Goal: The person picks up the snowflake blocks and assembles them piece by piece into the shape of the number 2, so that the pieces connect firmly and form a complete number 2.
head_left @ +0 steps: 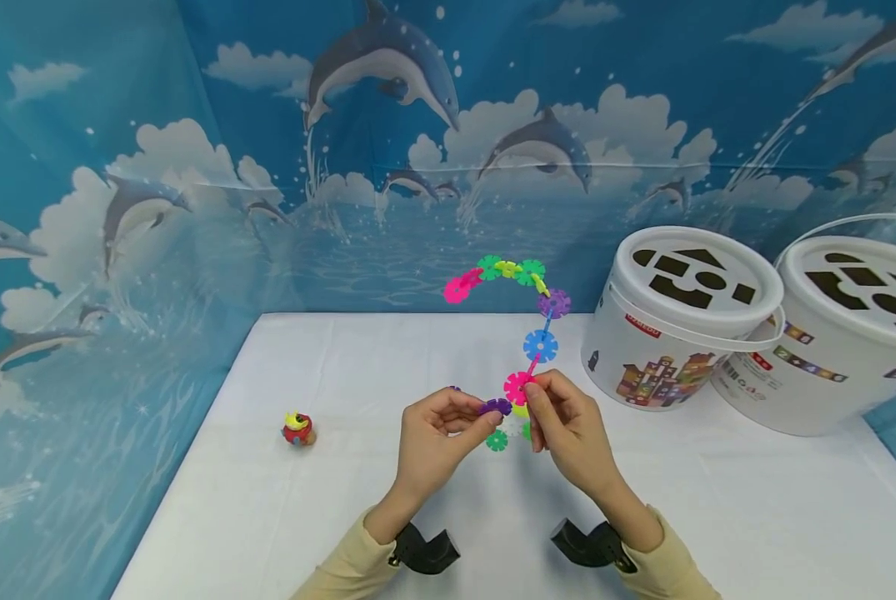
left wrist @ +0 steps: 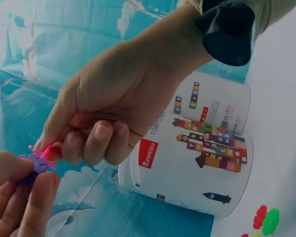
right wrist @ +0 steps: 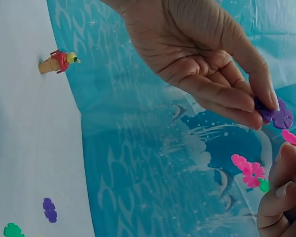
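My left hand [head_left: 442,437] pinches a purple snowflake disc [head_left: 496,407] between thumb and fingertips; the disc also shows in the right wrist view [right wrist: 280,114]. My right hand [head_left: 573,429] pinches a pink snowflake disc [head_left: 518,387], the near end of a curved chain. From there the chain runs up through a blue disc [head_left: 541,346] and a purple disc [head_left: 555,303], then bends left over green and yellow discs to a pink disc [head_left: 457,290] at its far tip. In the left wrist view, the purple and pink discs are right at each other's edges.
Loose discs lie on the white table [head_left: 327,358] below the hands, among them a green disc [head_left: 497,440] and a purple one [right wrist: 50,210]. A small red-and-yellow toy figure [head_left: 298,429] stands on the left. Two white lidded buckets [head_left: 680,317] [head_left: 830,367] occupy the right side.
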A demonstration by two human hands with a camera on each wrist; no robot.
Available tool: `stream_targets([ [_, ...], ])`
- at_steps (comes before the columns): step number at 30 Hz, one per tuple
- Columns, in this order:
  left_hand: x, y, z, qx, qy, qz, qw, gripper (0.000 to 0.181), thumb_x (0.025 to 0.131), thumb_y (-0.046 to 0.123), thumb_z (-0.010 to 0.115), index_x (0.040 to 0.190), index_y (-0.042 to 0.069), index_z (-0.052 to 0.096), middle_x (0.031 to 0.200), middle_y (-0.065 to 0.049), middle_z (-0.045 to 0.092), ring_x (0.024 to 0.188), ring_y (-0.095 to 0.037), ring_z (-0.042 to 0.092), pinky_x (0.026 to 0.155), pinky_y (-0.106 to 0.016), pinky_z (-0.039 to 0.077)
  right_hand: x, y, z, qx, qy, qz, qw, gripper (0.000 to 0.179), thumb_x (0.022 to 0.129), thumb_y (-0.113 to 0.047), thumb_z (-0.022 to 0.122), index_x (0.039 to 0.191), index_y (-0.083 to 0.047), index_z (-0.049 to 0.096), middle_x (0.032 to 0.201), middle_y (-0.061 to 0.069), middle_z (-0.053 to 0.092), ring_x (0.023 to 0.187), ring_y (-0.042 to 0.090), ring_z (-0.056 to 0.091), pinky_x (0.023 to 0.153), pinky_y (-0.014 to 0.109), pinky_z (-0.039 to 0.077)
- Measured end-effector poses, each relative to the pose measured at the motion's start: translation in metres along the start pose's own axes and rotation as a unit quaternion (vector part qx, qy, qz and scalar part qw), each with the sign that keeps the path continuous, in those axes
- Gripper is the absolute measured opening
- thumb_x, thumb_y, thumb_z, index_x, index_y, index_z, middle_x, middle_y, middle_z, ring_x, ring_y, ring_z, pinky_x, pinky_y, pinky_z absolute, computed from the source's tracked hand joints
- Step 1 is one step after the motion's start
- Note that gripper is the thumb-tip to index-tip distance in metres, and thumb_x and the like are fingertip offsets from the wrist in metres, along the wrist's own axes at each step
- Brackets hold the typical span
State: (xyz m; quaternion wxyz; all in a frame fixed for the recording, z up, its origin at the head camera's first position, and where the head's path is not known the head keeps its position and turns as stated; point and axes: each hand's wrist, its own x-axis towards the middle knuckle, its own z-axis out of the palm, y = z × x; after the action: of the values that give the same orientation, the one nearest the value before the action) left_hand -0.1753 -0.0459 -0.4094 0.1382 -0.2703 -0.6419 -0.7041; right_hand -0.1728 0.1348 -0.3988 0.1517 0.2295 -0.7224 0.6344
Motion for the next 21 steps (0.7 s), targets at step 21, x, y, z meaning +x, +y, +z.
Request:
stream_targets([
  [21,-0.001,0.028,0.011,0.121,0.033,0.115,0.9854,0.016,0.068,-0.016,0.075,0.077,-0.006,0.067,0.074,-0.016,0.069,0.06,-0.016,0.067,0.055,-0.027,0.054,-0.002,-0.008,0.007,-0.051,0.019,-0.024,0.9983,0.016,0.092,0.013,0.05,0.087,-0.002,0.055,0.054,0.0,0.045,0.041,0.012,0.044,0.033,0.027,0.033],
])
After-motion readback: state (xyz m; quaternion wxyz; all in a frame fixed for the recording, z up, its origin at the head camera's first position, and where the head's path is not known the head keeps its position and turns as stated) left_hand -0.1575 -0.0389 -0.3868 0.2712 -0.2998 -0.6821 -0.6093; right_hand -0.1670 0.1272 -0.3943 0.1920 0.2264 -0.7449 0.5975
